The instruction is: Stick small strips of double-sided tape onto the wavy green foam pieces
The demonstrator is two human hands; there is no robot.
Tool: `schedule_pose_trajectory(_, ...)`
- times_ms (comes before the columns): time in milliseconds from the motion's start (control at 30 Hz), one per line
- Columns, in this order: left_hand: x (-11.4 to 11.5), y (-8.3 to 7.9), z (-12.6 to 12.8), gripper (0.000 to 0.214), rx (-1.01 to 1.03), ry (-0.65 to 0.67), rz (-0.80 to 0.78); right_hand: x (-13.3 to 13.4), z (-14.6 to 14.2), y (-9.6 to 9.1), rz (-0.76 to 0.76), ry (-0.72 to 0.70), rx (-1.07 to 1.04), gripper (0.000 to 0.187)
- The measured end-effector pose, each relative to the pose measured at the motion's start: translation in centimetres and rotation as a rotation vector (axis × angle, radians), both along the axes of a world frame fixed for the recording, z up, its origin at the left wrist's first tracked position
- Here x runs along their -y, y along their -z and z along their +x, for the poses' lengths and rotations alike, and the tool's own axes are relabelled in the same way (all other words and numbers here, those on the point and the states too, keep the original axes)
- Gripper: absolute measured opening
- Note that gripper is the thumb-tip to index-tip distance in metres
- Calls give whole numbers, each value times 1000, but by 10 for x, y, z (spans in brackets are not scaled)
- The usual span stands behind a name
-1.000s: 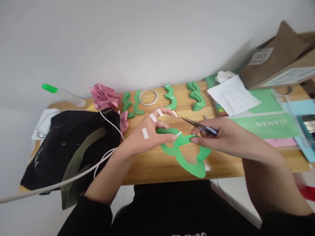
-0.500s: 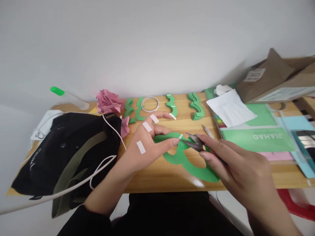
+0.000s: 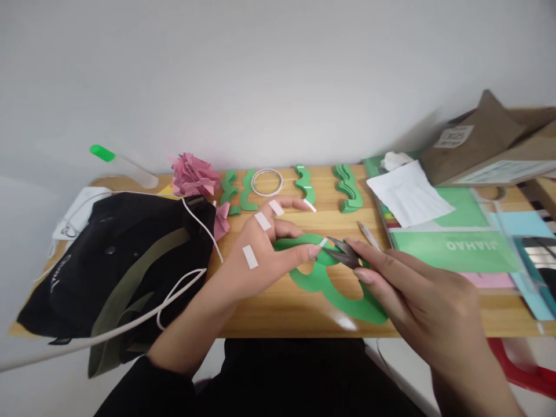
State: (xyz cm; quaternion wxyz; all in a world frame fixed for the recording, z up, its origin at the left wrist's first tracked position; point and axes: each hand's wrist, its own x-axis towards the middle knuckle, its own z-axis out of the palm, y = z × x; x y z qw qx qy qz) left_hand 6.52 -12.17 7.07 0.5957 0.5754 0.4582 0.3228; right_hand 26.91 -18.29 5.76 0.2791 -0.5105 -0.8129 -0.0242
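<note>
A wavy green paper strip lies on the wooden desk in front of me. My left hand presses its upper end down with thumb and forefinger; small white tape pieces stick to the back of the hand and to several fingertips. My right hand is closed on small scissors, whose tips touch a white tape piece at my left fingertip over the strip.
More green wavy cut-outs and a tape roll lie along the wall, beside a pink paper flower. A black bag with a white cord fills the left. Coloured paper packs, white tissue and a brown box sit right.
My right hand came down and left, bringing the scissor tips from above the strip onto the tape at my left fingertip. The view shifted slightly; the left hand stayed put.
</note>
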Motion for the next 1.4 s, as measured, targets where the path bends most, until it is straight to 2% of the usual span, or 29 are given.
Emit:
schedule_pose_trajectory(467, -3, 4, -1, 38, 8, 14, -20, -2, -1, -1, -26, 0, -38, 28)
schedule_pose_trajectory(833, -4, 3, -2, 38, -4, 38, 22, -4, -1, 0, -41, -19, -72, 23)
schedule_pose_trajectory(1400, -2, 4, -2, 38, -17, 40, 28, -4, -3, -2, -93, 22, -104, 22)
